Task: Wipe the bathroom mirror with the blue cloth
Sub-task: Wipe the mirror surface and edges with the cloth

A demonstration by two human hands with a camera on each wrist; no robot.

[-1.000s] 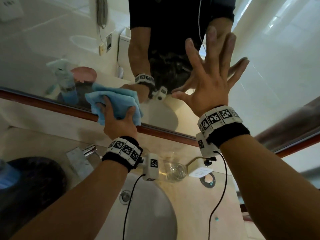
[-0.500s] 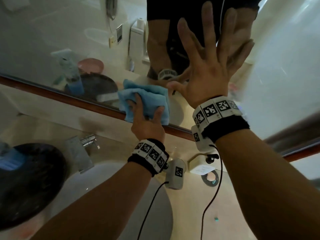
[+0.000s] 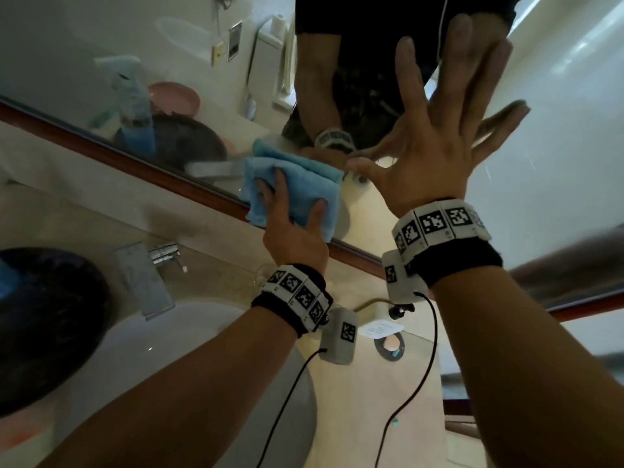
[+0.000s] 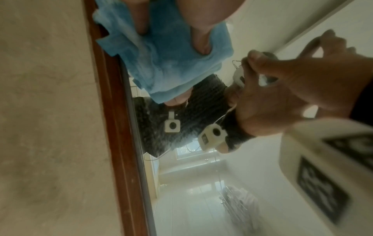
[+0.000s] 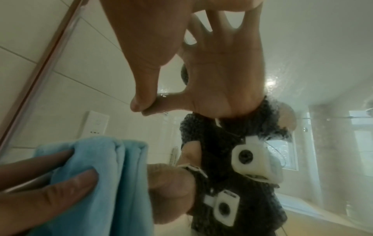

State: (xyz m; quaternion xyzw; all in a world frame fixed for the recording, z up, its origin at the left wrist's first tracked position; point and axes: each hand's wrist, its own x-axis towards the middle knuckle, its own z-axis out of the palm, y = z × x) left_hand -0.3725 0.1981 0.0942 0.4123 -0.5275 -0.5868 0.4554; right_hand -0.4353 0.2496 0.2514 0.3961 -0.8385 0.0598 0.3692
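The folded blue cloth [image 3: 305,185] lies flat on the mirror [image 3: 547,136], just above its brown lower frame [image 3: 135,160]. My left hand [image 3: 292,217] presses the cloth against the glass with straight, spread fingers. In the left wrist view the blue cloth [image 4: 171,63] overlaps the frame edge, and in the right wrist view the same cloth [image 5: 115,175] sits under my left fingers [image 5: 46,183]. My right hand [image 3: 435,143] rests flat on the mirror to the right of the cloth, fingers spread wide and empty. The right hand's thumb tip almost touches the cloth.
Below the mirror are a chrome tap [image 3: 148,275], a white basin [image 3: 202,352] and a dark bowl [image 3: 44,325] on the left. A small soap dish [image 3: 389,344] sits on the counter. A spray bottle [image 3: 133,106] shows as a reflection. Black cables hang from both wrists.
My left hand has slid the cloth to the right along the mirror's lower edge, ending close to my right thumb. The right hand stays flat on the glass.
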